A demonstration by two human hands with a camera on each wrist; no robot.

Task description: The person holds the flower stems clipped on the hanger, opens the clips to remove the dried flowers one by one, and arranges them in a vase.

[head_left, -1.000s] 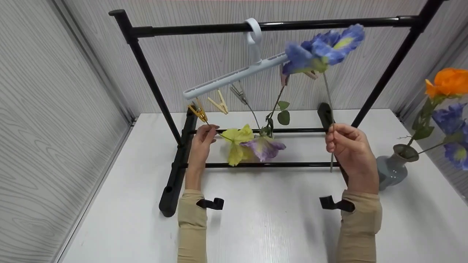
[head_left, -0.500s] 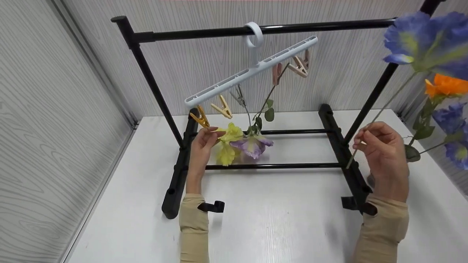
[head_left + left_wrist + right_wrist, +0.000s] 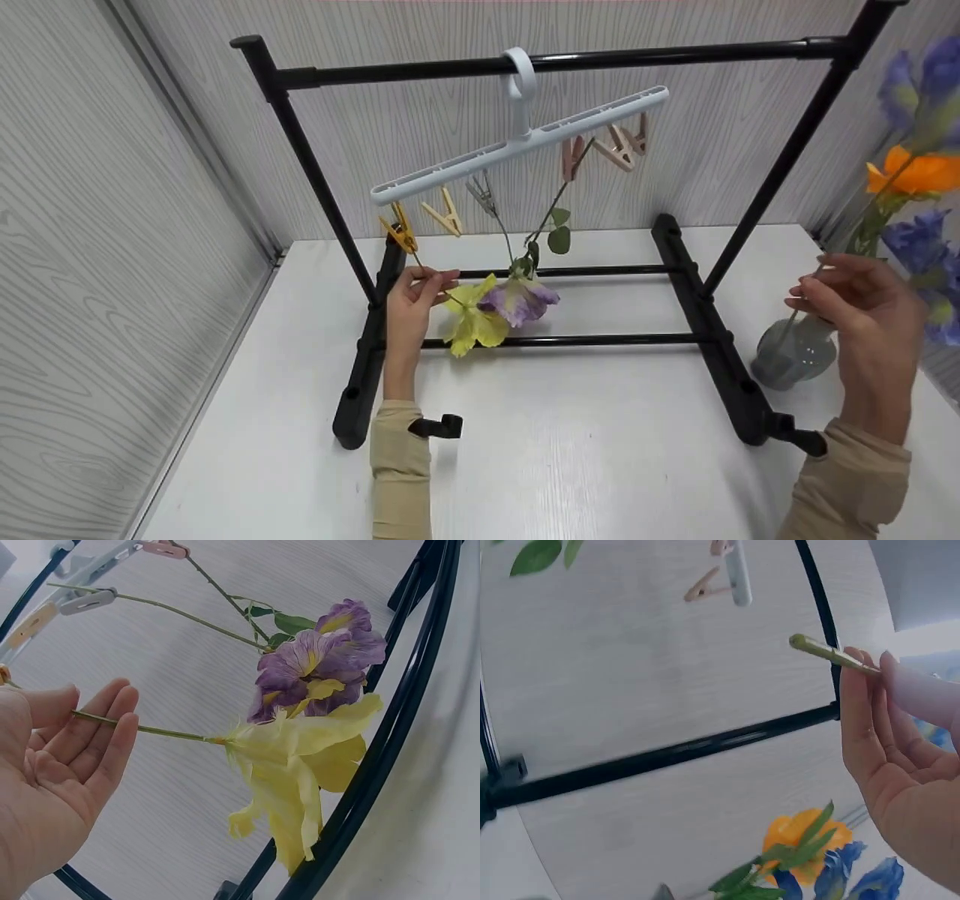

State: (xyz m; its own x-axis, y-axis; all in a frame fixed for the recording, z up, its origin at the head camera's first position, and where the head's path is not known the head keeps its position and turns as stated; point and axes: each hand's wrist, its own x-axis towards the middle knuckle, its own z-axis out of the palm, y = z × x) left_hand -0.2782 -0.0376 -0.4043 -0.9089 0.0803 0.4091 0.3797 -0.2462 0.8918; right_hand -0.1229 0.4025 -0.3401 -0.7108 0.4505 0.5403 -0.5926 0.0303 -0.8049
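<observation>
My left hand (image 3: 409, 315) pinches the stem of a yellow artificial flower (image 3: 476, 322), whose upper stem end meets an orange clothespin (image 3: 403, 229) at the hanger's low left end. At the far right, my right hand (image 3: 874, 330) holds a blue artificial flower (image 3: 934, 97) by its stem between thumb and fingertips. That flower's cut stem end (image 3: 814, 646) shows in the right wrist view. Beside the yellow bloom, a purple flower (image 3: 521, 300) hangs head down, and stems run up to a grey clothespin (image 3: 481, 196) and a pink clothespin (image 3: 571, 159).
A tilted pale blue hanger (image 3: 480, 160) hangs from a black rack (image 3: 675, 54). It also carries a cream clothespin (image 3: 444, 215) and beige ones (image 3: 616, 150) at its right. A grey vase (image 3: 795, 356) stands at right, partly behind the right hand, near an orange flower (image 3: 911, 172).
The right hand has carried the blue flower from in front of the hanger to the far right, near the vase. The hanger has swung slightly; the left hand stays at the yellow flower's stem.
</observation>
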